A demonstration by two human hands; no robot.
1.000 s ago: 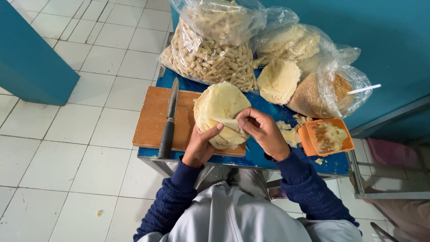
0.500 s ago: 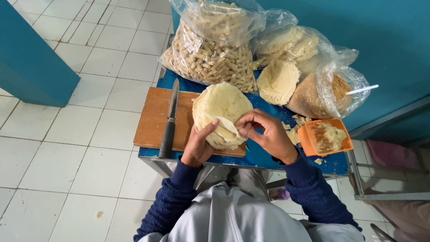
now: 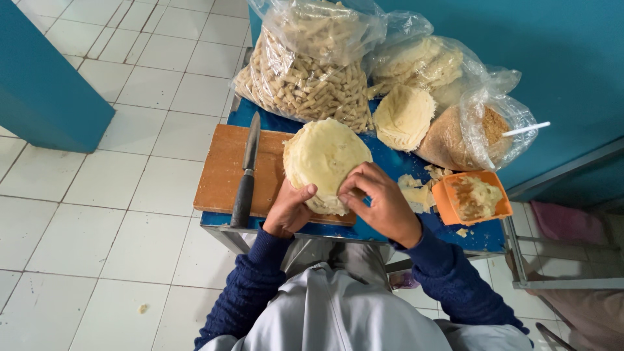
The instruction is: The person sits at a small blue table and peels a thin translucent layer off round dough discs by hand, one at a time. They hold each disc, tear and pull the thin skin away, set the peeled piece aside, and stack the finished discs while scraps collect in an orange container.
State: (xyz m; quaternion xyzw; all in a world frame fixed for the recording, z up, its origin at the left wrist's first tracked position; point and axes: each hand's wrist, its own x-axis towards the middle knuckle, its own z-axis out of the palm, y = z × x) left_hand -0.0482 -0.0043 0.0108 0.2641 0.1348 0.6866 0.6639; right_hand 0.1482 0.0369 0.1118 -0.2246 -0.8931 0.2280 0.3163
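Both hands on the pale round stack of thin sheets (image 3: 325,156), which sits on the wooden board (image 3: 224,172). Left hand (image 3: 289,209) curled at its near-left edge, thumb on top. Right hand (image 3: 382,201) at the near-right edge, fingertips pinched on the top sheet's rim.

Dark-handled knife (image 3: 247,175) lies on the board just left of left hand, untouched.

Beyond the hands: clear bag of short beige sticks (image 3: 305,78), clear bag of pale sheets (image 3: 422,62), second loose stack (image 3: 403,117). Right of right hand: clear bag of brown crumbs (image 3: 481,133) (white stick poking out), orange tub (image 3: 471,198) of crumbly filling. No labels legible.
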